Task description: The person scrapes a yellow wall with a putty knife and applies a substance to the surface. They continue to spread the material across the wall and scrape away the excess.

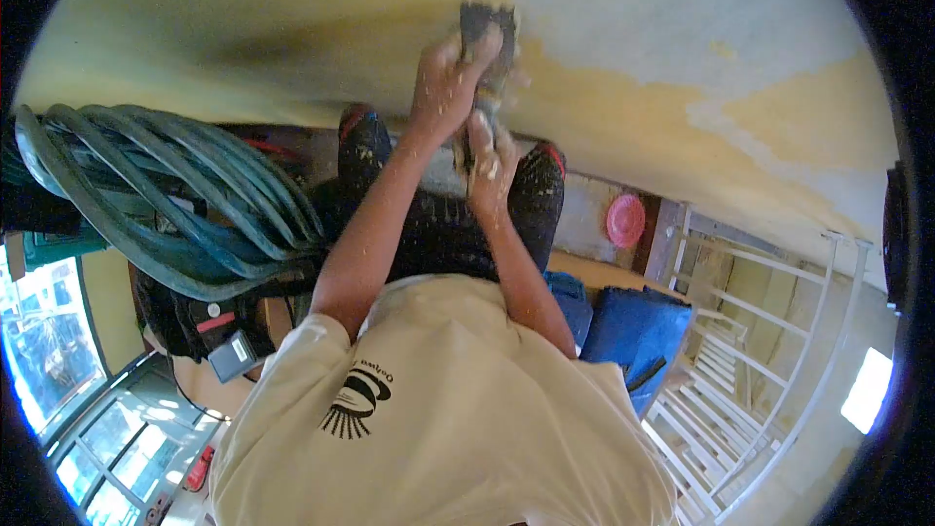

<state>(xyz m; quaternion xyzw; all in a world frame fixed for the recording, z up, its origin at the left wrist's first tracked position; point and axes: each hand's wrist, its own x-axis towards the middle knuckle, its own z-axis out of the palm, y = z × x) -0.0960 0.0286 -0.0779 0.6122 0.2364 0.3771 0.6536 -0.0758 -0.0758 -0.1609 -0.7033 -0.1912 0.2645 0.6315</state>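
Observation:
My left hand (pixel 450 88) presses on the dark, wide blade of a scraper (pixel 490 23), thumb along its face, close to the tip. Below it, my right hand (pixel 492 164) is wrapped round the handle end, dusted with pale flakes. The blade's edge meets a wall (pixel 623 15) where yellow paint gives way to a bare whitish patch. Light specks hang around both hands, and the fingers are partly blurred. How the fingers sit behind the scraper is hidden.
Stacked green plastic chairs (pixel 166 195) stand close on my left. To my right are a pink plastic dish (pixel 625 221), a blue bag (pixel 633 331) and a white metal frame (pixel 760 351). A grey box (pixel 233 357) sits on a table behind the chairs.

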